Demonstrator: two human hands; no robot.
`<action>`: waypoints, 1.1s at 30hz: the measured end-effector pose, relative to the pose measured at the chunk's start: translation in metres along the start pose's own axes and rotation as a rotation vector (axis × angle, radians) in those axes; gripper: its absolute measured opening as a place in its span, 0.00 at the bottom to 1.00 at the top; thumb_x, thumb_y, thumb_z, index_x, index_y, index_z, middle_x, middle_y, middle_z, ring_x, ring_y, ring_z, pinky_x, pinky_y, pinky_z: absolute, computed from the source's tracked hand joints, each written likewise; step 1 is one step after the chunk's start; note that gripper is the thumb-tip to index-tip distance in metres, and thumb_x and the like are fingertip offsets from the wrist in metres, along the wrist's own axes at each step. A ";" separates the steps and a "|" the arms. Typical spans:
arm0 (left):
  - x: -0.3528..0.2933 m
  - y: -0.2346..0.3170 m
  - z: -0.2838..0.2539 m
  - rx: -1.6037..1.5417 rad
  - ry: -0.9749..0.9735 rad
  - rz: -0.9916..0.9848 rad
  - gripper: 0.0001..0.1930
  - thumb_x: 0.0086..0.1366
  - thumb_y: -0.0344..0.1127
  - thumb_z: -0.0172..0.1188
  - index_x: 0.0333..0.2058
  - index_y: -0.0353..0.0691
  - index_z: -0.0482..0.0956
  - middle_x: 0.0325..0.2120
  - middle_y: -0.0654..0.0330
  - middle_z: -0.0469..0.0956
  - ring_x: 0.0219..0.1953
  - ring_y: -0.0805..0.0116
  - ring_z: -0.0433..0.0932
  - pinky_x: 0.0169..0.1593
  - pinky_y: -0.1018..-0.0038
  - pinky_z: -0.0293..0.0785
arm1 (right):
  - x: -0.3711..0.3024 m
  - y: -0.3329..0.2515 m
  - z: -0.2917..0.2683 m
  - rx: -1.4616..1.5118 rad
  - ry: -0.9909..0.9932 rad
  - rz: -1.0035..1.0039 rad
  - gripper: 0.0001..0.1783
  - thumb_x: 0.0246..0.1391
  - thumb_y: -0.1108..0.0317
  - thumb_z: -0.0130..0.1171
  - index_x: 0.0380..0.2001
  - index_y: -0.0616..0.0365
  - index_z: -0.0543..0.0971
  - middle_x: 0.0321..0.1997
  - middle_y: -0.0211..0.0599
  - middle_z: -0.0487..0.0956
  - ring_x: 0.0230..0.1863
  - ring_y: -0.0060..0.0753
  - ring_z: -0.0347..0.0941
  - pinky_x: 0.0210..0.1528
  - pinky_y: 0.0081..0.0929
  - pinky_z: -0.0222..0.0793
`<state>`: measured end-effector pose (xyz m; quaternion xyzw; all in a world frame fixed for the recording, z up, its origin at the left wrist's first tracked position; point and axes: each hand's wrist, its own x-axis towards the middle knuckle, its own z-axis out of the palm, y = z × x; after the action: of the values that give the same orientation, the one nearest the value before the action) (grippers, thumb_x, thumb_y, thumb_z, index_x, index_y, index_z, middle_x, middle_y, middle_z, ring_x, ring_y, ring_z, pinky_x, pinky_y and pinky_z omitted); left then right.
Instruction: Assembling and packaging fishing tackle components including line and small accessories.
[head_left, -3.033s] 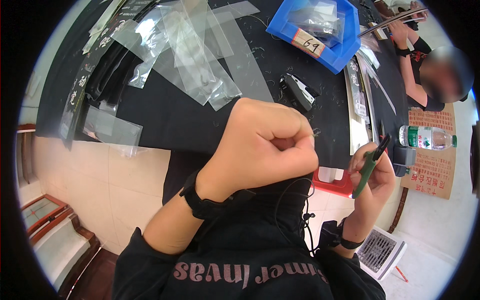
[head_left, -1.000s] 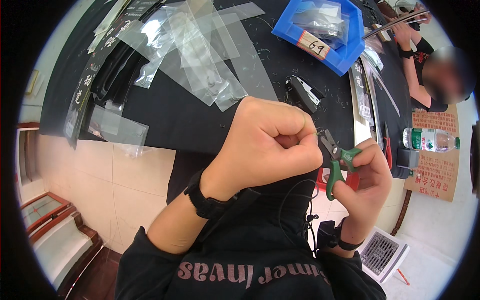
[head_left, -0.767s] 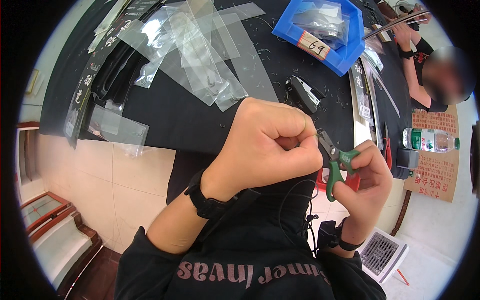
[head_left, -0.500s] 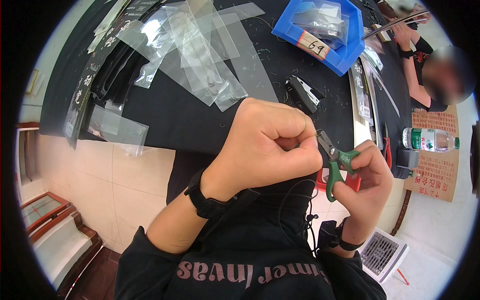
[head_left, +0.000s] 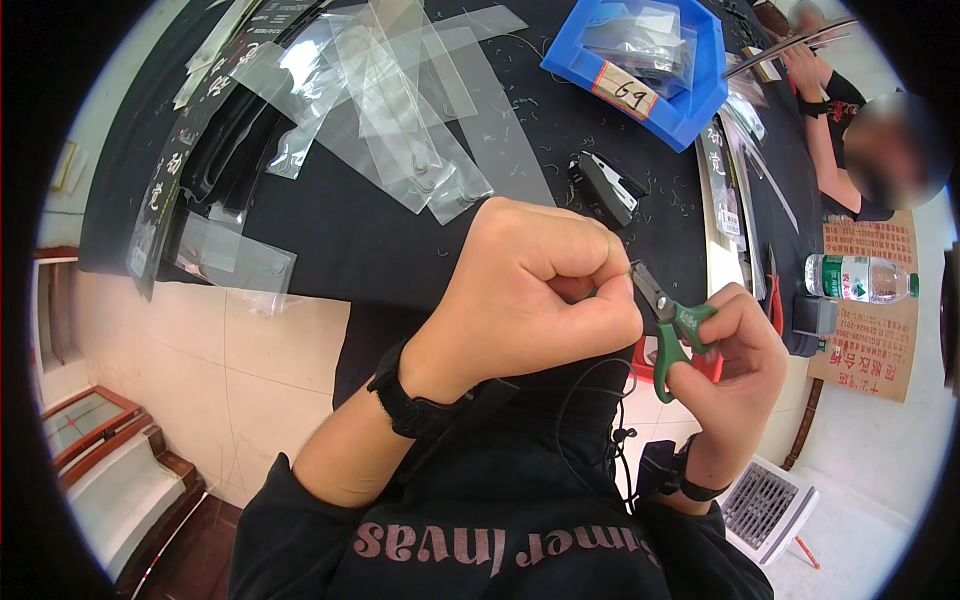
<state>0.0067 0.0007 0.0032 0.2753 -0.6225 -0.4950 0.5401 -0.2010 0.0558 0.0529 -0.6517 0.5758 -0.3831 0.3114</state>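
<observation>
My left hand [head_left: 545,295] is curled into a fist, thumb pressed to the index finger. Whatever it pinches is hidden or too fine to make out. Green-handled scissors [head_left: 663,305] are in my right hand [head_left: 740,350], with thumb and fingers at the loops. Their blades look nearly closed, and the tips point at the left fingertips, almost touching them. Just beyond my left hand, a black and white stapler [head_left: 606,190] lies on the black tablecloth [head_left: 370,240].
Clear plastic sleeves [head_left: 375,90] overlap at the back left. A blue bin [head_left: 680,128] holds plastic bags. Thin curly scraps are scattered around the stapler. A water bottle [head_left: 850,279] lies at the right, below another person's arm [head_left: 828,150]. Something red [head_left: 649,368] shows behind the scissors.
Almost nothing differs. The view has shifted very slightly, and both hands keep their hold and place.
</observation>
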 end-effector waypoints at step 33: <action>0.047 0.068 0.010 -0.643 0.092 -0.241 0.11 0.61 0.26 0.49 0.21 0.31 0.75 0.16 0.64 0.71 0.16 0.85 0.55 0.22 0.81 0.53 | 0.040 -0.011 0.010 -0.925 -0.147 -0.008 0.04 0.44 0.77 0.59 0.22 0.67 0.81 0.36 0.55 0.74 0.37 0.56 0.77 0.39 0.43 0.74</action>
<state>-0.0027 -0.0132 0.0847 0.1844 -0.3726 -0.7132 0.5643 -0.1856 0.0169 0.0627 -0.7497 0.6600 -0.0399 0.0266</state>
